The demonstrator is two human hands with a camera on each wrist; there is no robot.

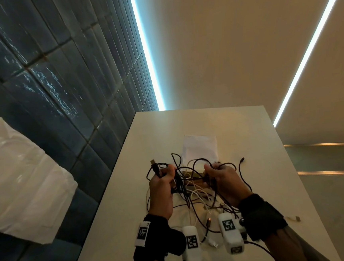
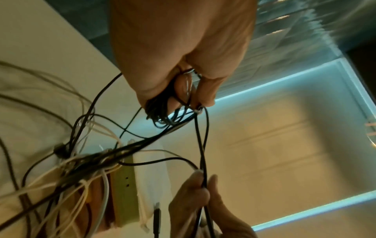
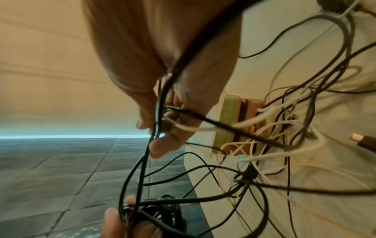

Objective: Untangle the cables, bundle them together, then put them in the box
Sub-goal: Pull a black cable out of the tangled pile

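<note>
Black cable coils [image 2: 162,106] are being gripped in the left hand [image 1: 161,190], while a black strand [image 3: 160,103] is being pinched by the right hand [image 1: 223,180]. Loops should be eased apart slowly, not yanked, so knots in the tangle [image 1: 195,192] are not being tightened.

Head cam looks down and fwd over the table [image 1: 249,123], mid-range. Each wrist cam sits very close behind its own hand, facing the other. All 3 views share the cable tangle [image 1: 192,186] between the hands.
</note>
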